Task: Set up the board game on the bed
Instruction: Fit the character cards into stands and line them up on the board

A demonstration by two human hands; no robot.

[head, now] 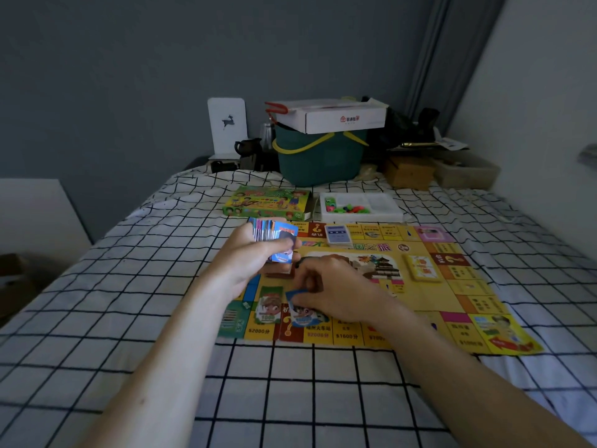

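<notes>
A yellow game board (429,299) lies flat on the checked bed sheet. My left hand (245,257) grips a thick stack of coloured play-money notes (273,239) above the board's left side. My right hand (326,286) pinches a blue note (302,310) down at the board's near-left edge. A green note (268,305) lies just left of it on the board. A blue card deck (337,236) and a yellow card deck (423,268) rest on the board.
The green game box lid (268,205) and a white tray of coloured plastic pieces (361,208) lie behind the board. A teal basket (319,156) with a white carton on top stands at the bed's head, with clutter to its right.
</notes>
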